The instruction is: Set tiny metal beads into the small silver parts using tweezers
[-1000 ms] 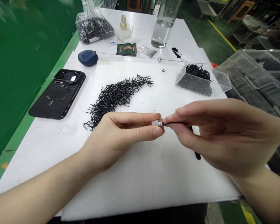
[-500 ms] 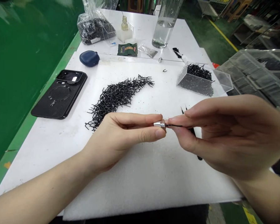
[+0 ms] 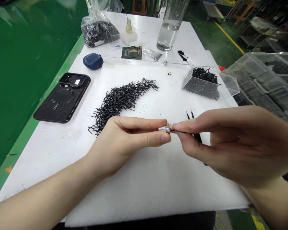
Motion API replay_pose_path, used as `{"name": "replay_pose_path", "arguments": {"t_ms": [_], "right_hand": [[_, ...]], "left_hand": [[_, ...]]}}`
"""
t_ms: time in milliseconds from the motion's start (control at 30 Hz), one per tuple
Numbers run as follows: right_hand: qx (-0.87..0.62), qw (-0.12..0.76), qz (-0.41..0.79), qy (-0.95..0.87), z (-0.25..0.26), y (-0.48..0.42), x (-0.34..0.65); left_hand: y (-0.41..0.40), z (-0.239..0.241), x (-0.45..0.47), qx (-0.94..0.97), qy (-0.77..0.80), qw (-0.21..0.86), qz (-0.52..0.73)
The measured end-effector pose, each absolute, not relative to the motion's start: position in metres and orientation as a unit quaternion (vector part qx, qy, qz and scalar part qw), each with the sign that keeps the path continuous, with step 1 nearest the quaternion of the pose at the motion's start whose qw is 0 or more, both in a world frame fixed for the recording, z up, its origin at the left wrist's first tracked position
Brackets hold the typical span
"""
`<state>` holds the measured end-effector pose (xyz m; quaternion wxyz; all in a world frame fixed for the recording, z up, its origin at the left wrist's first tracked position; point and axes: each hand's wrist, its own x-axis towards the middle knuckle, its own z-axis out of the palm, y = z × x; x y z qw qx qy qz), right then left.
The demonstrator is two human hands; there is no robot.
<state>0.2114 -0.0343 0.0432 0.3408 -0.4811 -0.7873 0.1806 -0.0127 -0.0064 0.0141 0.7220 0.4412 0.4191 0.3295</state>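
Between the thumb and forefinger of my left hand is a small silver metal fitting with a tapered end. My right hand pinches a thin black wire-like piece whose end meets the fitting's right side. How deep it sits there I cannot make out. Black tweezers lie on the white mat partly behind my right fingers, tips pointing away from me. Beyond my left hand spreads a curved pile of short black forked pieces.
At left lie a black phone and a dark blue case. A clear box of black pieces stands at right. Farther back are a bagged black heap, a small bottle, a green packet and a water-filled glass container.
My right hand has dropped slightly and tilted, with the black piece still at the fitting. More of the tweezers' tips shows. My left hand has hardly moved.
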Motion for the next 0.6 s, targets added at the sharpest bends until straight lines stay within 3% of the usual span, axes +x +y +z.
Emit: {"name": "replay_pose_path", "arguments": {"t_ms": [167, 600], "right_hand": [[-0.486, 0.432, 0.124, -0.75, 0.039, -0.037, 0.202], [-0.418, 0.495, 0.164, -0.744, 0.022, -0.038, 0.201]], "left_hand": [[-0.006, 0.014, -0.012, 0.454, 0.427, 0.712, 0.324], [-0.009, 0.016, -0.013, 0.452, 0.414, 0.717, 0.333]]}}
